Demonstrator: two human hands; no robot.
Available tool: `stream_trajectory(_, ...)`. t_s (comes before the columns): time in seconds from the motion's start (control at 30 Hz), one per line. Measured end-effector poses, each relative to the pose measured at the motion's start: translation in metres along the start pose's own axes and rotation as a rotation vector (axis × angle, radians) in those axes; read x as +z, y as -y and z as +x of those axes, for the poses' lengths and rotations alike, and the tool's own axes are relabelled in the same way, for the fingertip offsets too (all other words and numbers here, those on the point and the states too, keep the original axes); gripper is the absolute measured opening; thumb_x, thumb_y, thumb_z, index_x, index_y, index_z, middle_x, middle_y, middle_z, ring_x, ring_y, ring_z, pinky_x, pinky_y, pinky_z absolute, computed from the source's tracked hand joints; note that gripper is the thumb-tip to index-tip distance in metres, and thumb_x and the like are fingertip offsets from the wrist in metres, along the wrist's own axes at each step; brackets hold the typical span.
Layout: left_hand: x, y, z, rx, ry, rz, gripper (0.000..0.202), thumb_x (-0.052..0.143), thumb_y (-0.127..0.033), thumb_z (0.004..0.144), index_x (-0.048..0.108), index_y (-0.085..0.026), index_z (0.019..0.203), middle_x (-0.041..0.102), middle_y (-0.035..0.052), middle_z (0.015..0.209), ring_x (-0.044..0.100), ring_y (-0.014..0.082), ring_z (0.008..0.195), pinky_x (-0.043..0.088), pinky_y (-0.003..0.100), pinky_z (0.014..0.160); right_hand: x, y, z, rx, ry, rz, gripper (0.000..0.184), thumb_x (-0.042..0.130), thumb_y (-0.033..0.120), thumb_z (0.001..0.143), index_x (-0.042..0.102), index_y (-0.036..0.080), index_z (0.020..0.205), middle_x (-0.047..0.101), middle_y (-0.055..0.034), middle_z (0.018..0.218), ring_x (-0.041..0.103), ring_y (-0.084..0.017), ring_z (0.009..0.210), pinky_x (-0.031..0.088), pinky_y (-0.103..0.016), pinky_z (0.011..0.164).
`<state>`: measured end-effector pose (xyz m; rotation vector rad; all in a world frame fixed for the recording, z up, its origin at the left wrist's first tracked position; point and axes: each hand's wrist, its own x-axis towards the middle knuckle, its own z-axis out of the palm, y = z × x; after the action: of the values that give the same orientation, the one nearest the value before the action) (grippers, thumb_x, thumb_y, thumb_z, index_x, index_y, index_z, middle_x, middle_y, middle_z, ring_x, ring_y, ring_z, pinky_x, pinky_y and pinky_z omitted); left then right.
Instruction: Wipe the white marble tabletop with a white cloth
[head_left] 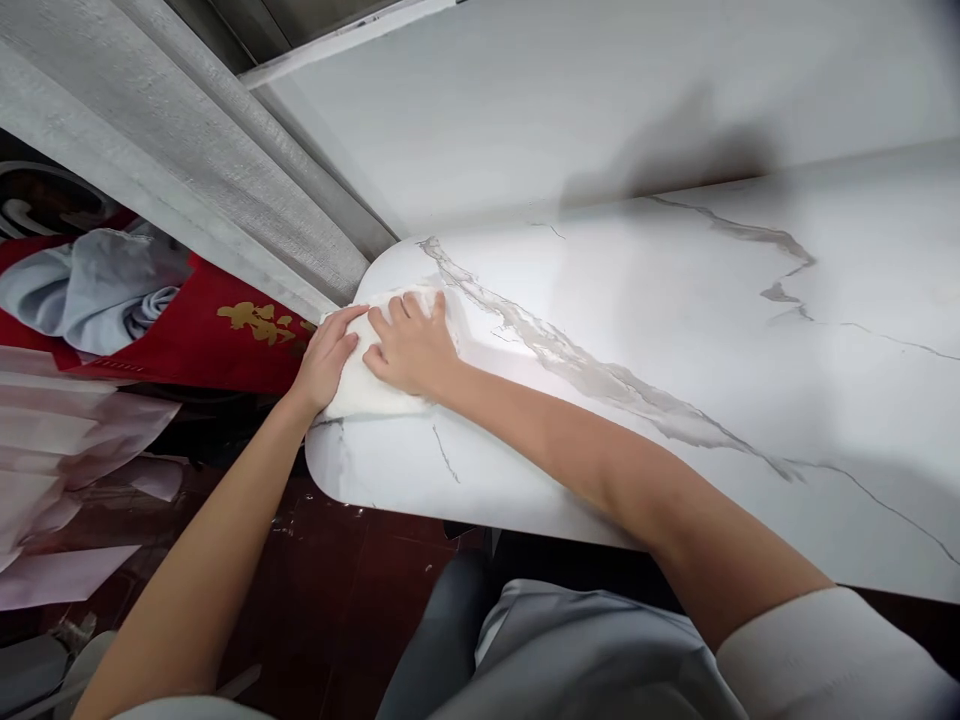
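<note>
A folded white cloth [379, 395] lies flat on the left end of a white marble-patterned tabletop [675, 310]. My right hand [412, 345] rests on top of the cloth, palm down, its fingers spread and slightly bent. At the cloth's left side, by the table's end, my left hand [326, 362] lies over the edge with thumb and forefinger stretched out on the fabric. Its other fingers are partly hidden. Both hands touch the cloth, a short gap apart.
A grey textured upright post [225, 150] stands against the table's left end. Beyond it are a red bag [225, 320] with gold print, grey fabric [120, 280] and pale pink sheets [67, 450]. A pale wall [562, 100] runs along the far side. The floor [330, 590] is dark red.
</note>
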<state>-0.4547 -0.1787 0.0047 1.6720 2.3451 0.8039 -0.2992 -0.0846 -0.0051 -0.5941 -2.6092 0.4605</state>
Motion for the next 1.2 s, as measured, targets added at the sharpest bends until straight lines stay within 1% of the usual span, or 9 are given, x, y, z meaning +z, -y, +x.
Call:
stream_trajectory(0.13, 0.011, 0.000, 0.038, -0.008, -0.006, -0.005, 0.044, 0.039, -0.029, 0.094, 0.054, -0.020, 0.135, 0.056, 0.0075, 0.140, 0.046, 0.0305, 0.132, 0.030, 0.049, 0.116, -0.001, -0.028, 0.027, 0.046, -0.007, -0.010, 0.048, 0.037, 0.031, 0.098, 0.049, 0.009, 0.139, 0.049, -0.0196, 0.140, 0.035, -0.032, 0.138, 0.019, -0.066, 0.116)
stream_trajectory(0.23, 0.021, 0.001, 0.067, -0.014, -0.022, -0.014, 0.043, 0.039, -0.023, 0.094, 0.055, -0.018, 0.134, 0.057, 0.0073, 0.139, 0.046, 0.0285, 0.131, 0.029, 0.048, 0.116, -0.003, -0.049, 0.045, 0.075, -0.009, -0.014, 0.044, 0.038, 0.031, 0.099, 0.050, 0.010, 0.136, 0.051, -0.0181, 0.138, 0.037, -0.031, 0.137, 0.018, -0.063, 0.117)
stream_trajectory(0.4, 0.038, 0.003, 0.114, 0.007, -0.058, -0.059, 0.038, 0.044, -0.020, 0.095, 0.060, -0.025, 0.129, 0.060, 0.0029, 0.137, 0.047, 0.0271, 0.133, 0.028, 0.043, 0.116, -0.009, -0.081, 0.068, 0.117, -0.022, -0.006, 0.042, 0.037, 0.029, 0.099, 0.051, 0.008, 0.132, 0.052, -0.0177, 0.137, 0.039, -0.031, 0.136, 0.016, -0.061, 0.118)
stream_trajectory(0.57, 0.048, -0.008, 0.149, -0.001, -0.032, -0.051, 0.041, 0.044, -0.010, 0.094, 0.058, -0.015, 0.132, 0.059, 0.0051, 0.139, 0.046, 0.0250, 0.130, 0.029, 0.042, 0.115, -0.016, -0.105, 0.083, 0.165, -0.024, -0.029, 0.041, 0.038, 0.029, 0.099, 0.051, 0.010, 0.133, 0.052, -0.0145, 0.137, 0.040, -0.029, 0.135, 0.019, -0.056, 0.118)
stream_trajectory(0.67, 0.051, -0.013, 0.165, -0.033, -0.016, -0.049, 0.041, 0.044, -0.010, 0.096, 0.057, -0.015, 0.134, 0.058, 0.0038, 0.139, 0.046, 0.0236, 0.130, 0.031, 0.041, 0.114, -0.018, -0.115, 0.091, 0.185, -0.031, -0.046, 0.040, 0.036, 0.029, 0.099, 0.052, 0.011, 0.131, 0.054, -0.0139, 0.133, 0.042, -0.029, 0.132, 0.023, -0.055, 0.117)
stream_trajectory(0.77, 0.053, -0.015, 0.173, -0.076, -0.013, -0.052, 0.040, 0.043, -0.011, 0.096, 0.057, -0.017, 0.134, 0.058, 0.0028, 0.140, 0.046, 0.0239, 0.130, 0.032, 0.042, 0.113, -0.017, -0.119, 0.095, 0.187, -0.040, -0.062, 0.038, 0.034, 0.029, 0.099, 0.053, 0.012, 0.128, 0.056, -0.0146, 0.130, 0.043, -0.030, 0.131, 0.026, -0.054, 0.115)
stream_trajectory(0.87, 0.053, -0.016, 0.173, -0.069, -0.024, -0.051, 0.039, 0.044, -0.011, 0.097, 0.058, -0.019, 0.133, 0.059, 0.0000, 0.138, 0.046, 0.0228, 0.130, 0.031, 0.042, 0.114, -0.017, -0.119, 0.094, 0.184, -0.038, -0.075, 0.040, 0.032, 0.030, 0.100, 0.053, 0.012, 0.129, 0.055, -0.0155, 0.131, 0.042, -0.030, 0.132, 0.025, -0.054, 0.116)
stream_trajectory(1.07, 0.054, -0.025, 0.158, -0.058, -0.039, -0.023, 0.039, 0.042, -0.012, 0.099, 0.056, -0.016, 0.135, 0.058, 0.0042, 0.139, 0.046, 0.0249, 0.132, 0.028, 0.043, 0.116, -0.020, -0.118, 0.081, 0.179, -0.037, -0.065, 0.042, 0.032, 0.029, 0.100, 0.048, 0.012, 0.135, 0.051, -0.0149, 0.136, 0.039, -0.027, 0.134, 0.021, -0.053, 0.118)
stream_trajectory(1.2, 0.058, -0.030, 0.141, -0.016, -0.042, -0.062, 0.040, 0.046, -0.017, 0.095, 0.058, -0.020, 0.133, 0.059, 0.0043, 0.139, 0.047, 0.0260, 0.134, 0.026, 0.044, 0.118, -0.024, -0.115, 0.060, 0.158, -0.048, -0.043, 0.041, 0.033, 0.028, 0.100, 0.051, 0.010, 0.132, 0.051, -0.0166, 0.137, 0.039, -0.027, 0.134, 0.020, -0.055, 0.117)
